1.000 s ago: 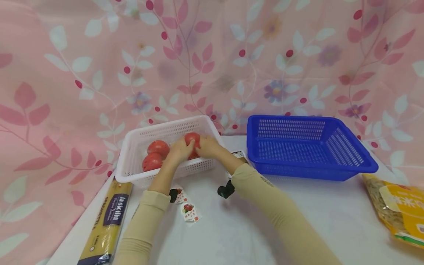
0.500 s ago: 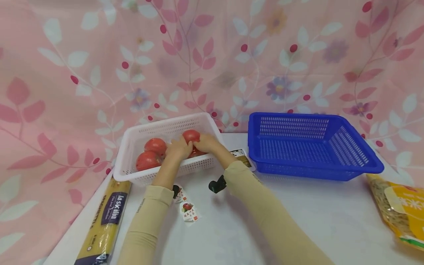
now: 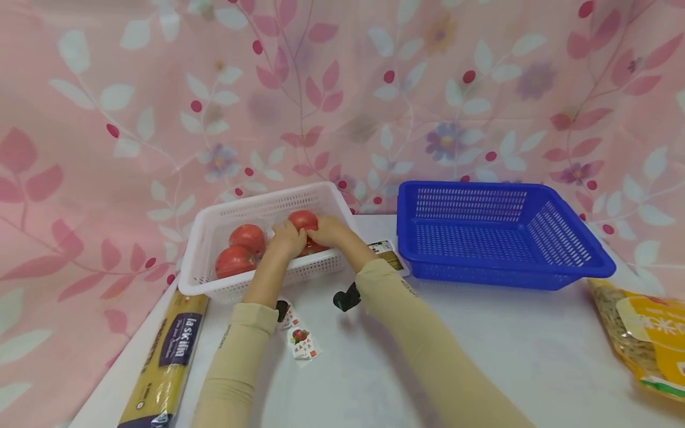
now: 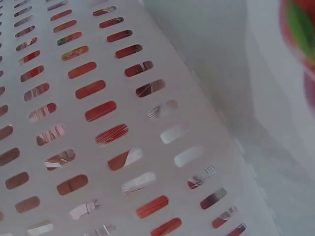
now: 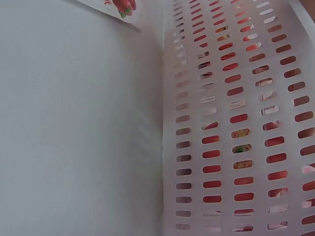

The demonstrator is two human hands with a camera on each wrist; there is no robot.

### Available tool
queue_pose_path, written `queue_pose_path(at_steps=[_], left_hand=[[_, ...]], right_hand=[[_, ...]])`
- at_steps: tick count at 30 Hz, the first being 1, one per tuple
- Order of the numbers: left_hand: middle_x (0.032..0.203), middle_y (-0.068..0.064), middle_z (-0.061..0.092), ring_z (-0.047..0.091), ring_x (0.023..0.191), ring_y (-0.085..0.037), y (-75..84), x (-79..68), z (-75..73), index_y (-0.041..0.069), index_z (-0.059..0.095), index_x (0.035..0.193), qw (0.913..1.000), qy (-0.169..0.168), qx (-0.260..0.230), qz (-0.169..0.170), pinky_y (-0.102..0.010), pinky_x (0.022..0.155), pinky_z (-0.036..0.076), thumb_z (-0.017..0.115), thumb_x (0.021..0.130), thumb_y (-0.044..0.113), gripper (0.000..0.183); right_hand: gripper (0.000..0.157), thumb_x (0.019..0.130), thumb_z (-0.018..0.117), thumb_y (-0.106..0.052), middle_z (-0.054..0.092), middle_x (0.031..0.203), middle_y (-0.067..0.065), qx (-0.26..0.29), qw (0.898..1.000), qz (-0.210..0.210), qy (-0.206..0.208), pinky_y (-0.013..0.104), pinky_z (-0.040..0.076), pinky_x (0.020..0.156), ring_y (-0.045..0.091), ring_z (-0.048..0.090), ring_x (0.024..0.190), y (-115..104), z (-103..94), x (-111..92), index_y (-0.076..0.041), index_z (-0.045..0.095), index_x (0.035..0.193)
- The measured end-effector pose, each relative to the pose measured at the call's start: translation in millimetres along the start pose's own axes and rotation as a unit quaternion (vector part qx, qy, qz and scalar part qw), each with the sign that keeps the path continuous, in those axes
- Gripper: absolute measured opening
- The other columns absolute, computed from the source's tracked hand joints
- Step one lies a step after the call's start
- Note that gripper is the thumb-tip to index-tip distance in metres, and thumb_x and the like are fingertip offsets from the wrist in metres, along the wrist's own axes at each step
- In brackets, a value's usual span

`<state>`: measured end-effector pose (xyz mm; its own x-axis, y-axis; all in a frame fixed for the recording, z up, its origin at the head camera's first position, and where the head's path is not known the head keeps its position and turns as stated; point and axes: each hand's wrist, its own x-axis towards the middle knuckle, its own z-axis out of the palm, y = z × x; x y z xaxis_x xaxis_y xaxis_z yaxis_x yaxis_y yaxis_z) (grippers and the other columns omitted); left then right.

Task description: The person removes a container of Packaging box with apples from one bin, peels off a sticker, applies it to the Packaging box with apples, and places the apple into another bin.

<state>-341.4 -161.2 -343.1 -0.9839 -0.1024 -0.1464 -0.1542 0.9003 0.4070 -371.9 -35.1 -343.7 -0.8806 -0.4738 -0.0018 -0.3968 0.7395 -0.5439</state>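
Note:
A white slotted basket [image 3: 195,252] stands on the table in the head view, with several red tomatoes in it. Two tomatoes [image 3: 235,261] lie at its left end. Toward the right end, both hands reach over the front rim around another tomato [image 3: 302,220]. My left hand [image 3: 287,239] holds its left side, thumb toward the right hand. The right hand [image 3: 330,231] grips from the right, its fingertips partly hidden. More red shows below the thumbs. Neither wrist view shows fingers clearly; they show the basket's slotted wall [image 4: 98,147], with red behind its slots [image 5: 243,196].
A blue basket [image 3: 503,276] stands to the right. Behind the right forearm lies a printed card [image 3: 389,257]. Fruit-picture labels [image 3: 302,345] lie in front of the white basket. A spaghetti pack [image 3: 166,356] is at the left, a yellow bag [image 3: 642,333] at the far right.
The right forearm has shifted left, uncovering more of the printed card. Both hands remain around the tomato in the white basket. The head view has shifted slightly.

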Motion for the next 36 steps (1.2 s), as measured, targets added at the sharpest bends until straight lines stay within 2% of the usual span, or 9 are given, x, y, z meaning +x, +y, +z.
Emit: queue_pose_path(at_steps=[7, 13, 20, 25, 29, 32, 36], left_hand=[[0.137, -0.038, 0.017, 0.033, 0.120, -0.050, -3.6, -2.2, -0.7, -0.013, 0.013, 0.139, 0.9992, 0.024, -0.026, 0.016, -0.054, 0.100, 0.028, 0.029, 0.096, 0.027, 0.061], [0.136, -0.035, 0.022, 0.034, 0.120, -0.048, -4.8, -4.2, 0.8, -0.009, 0.023, 0.137, 0.9976, 0.046, -0.050, 0.011, -0.054, 0.099, 0.029, 0.034, 0.094, 0.026, 0.057], [0.129, -0.032, 0.037, 0.043, 0.113, -0.048, -0.8, -0.3, 0.8, 0.006, 0.035, 0.139, 0.9965, 0.080, -0.007, 0.026, -0.057, 0.091, 0.036, 0.035, 0.094, 0.026, 0.049], [0.127, -0.027, 0.044, 0.046, 0.111, -0.044, 5.1, -1.6, -1.0, 0.010, 0.041, 0.138, 0.9936, 0.104, 0.001, 0.042, -0.056, 0.087, 0.040, 0.034, 0.094, 0.025, 0.046], [0.124, -0.024, 0.049, 0.047, 0.109, -0.043, 7.3, -6.2, -2.2, 0.014, 0.048, 0.133, 0.9891, 0.137, 0.013, 0.051, -0.056, 0.085, 0.041, 0.035, 0.095, 0.025, 0.042], [0.120, -0.024, 0.048, 0.048, 0.103, -0.043, 7.5, -10.8, -2.6, 0.016, 0.051, 0.131, 0.9839, 0.169, 0.014, 0.058, -0.055, 0.083, 0.042, 0.037, 0.095, 0.027, 0.040], [0.117, -0.024, 0.046, 0.050, 0.093, -0.045, 6.6, -17.8, -4.4, 0.019, 0.051, 0.132, 0.9762, 0.206, 0.012, 0.066, -0.055, 0.079, 0.043, 0.039, 0.095, 0.028, 0.040]], right_hand=[[0.069, 0.093, 0.048, -0.040, 0.027, 0.146, 0.015, 0.045, 0.998, 0.028, -0.043, 0.040, 0.020, 0.108, 0.026, 0.025, 0.133, 2, -1.0, 1, 0.000, 0.024, 0.143], [0.063, 0.092, 0.050, -0.035, 0.040, 0.138, 0.016, 0.019, 0.999, -0.003, -0.029, 0.035, 0.024, 0.106, 0.025, 0.033, 0.128, 3, 1.2, 5, 0.002, 0.031, 0.140], [0.053, 0.093, 0.049, -0.032, 0.051, 0.126, 0.016, 0.000, 1.000, -0.017, -0.017, 0.035, 0.036, 0.099, 0.025, 0.049, 0.113, 3, 2.3, 8, 0.002, 0.040, 0.132], [0.049, 0.093, 0.047, -0.031, 0.054, 0.124, 0.015, 0.012, 1.000, -0.021, -0.003, 0.037, 0.037, 0.098, 0.025, 0.051, 0.111, 3, -4.6, 4, 0.001, 0.043, 0.130], [0.046, 0.094, 0.046, -0.029, 0.056, 0.120, 0.013, 0.046, 0.998, -0.040, 0.008, 0.035, 0.039, 0.096, 0.024, 0.052, 0.106, 3, -6.7, 2, -0.001, 0.045, 0.129], [0.046, 0.094, 0.048, -0.028, 0.057, 0.118, 0.014, 0.063, 0.996, -0.058, 0.034, 0.035, 0.041, 0.095, 0.024, 0.053, 0.104, 1, -8.4, 0, 0.001, 0.045, 0.129], [0.050, 0.093, 0.049, -0.025, 0.055, 0.121, 0.018, 0.036, 0.993, -0.078, 0.075, 0.036, 0.040, 0.095, 0.026, 0.051, 0.110, -4, -11.9, -4, 0.006, 0.042, 0.131]])
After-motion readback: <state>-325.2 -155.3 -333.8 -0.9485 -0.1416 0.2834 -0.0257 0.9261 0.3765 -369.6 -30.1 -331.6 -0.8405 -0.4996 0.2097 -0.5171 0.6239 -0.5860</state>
